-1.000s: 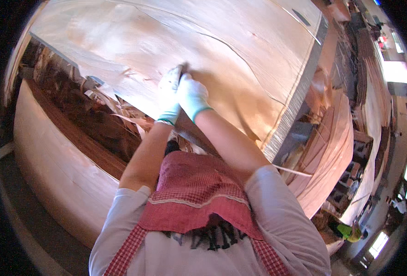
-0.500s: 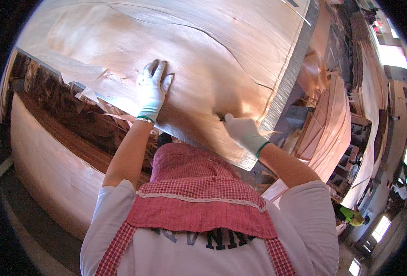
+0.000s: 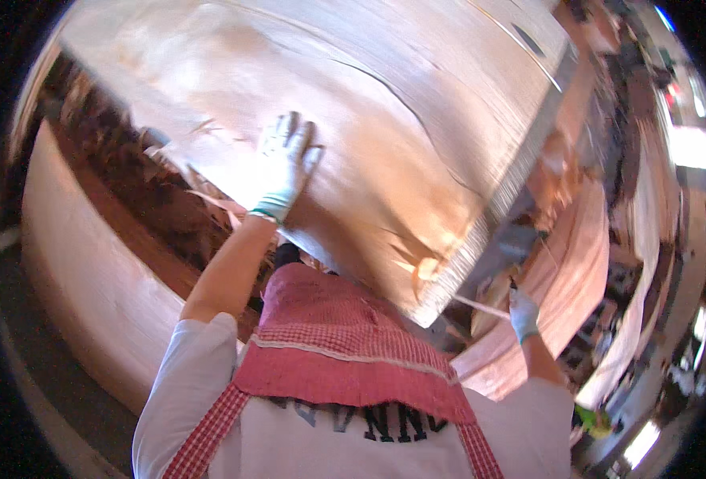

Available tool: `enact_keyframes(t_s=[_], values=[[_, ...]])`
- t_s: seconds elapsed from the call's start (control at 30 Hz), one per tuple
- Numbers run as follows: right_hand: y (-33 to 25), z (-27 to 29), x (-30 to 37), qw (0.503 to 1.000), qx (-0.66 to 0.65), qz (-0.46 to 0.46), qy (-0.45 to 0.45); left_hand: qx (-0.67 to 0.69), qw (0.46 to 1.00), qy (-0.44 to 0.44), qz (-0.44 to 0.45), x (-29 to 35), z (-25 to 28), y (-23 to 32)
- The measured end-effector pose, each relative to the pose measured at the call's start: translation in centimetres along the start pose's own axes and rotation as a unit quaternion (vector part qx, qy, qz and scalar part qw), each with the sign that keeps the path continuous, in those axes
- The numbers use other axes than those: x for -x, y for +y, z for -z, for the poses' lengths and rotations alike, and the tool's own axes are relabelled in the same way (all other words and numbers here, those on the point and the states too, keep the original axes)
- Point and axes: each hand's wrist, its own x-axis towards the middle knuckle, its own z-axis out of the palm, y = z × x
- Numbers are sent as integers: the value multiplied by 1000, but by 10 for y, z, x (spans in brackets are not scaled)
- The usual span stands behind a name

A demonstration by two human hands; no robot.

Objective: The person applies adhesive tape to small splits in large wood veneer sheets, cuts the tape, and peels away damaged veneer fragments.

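Observation:
A wide, pale wood veneer sheet [image 3: 345, 144] lies on top of a stack in front of me, with a dark wavy line across it. My left hand [image 3: 289, 164], in a white glove with a green cuff, rests on it with fingers spread. Off the sheet's right corner, my gloved right hand [image 3: 524, 313] is closed around a small dark tool [image 3: 513, 282], its kind too blurred to tell. A narrow pale strip [image 3: 482, 306] stretches between the sheet's corner and this hand. Near that corner, a torn, curled flap of veneer [image 3: 426, 268] shows on the sheet.
At left stands another curved stack of veneer [image 3: 89, 263], with brown scraps [image 3: 169, 191] heaped between it and my work. Pinkish veneer sheets [image 3: 564, 263] hang at the right. A person in bright green [image 3: 596, 421] is far off at lower right.
My right hand has swung off the sheet to the right and down, with the dark tool in it. A torn flap now shows where it was. My left hand stays on the sheet.

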Motion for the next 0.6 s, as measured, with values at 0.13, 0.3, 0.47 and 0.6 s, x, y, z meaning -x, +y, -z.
enact_keyframes(t_s=[0.13, 0.3, 0.47, 0.6], values=[[-96, 26, -63, 976, -171, 55, 123, 90, 996, -11, 10, -2, 4, -10], [-276, 88, -156, 968, -33, 187, 161, 170, 976, -117, 71, -14, 16, -27], [-380, 109, -202, 942, 26, 272, 194, 206, 964, -147, 84, -23, 24, -31], [-437, 120, -210, 892, 10, 386, 235, 170, 972, -137, 87, -23, 24, -30]])
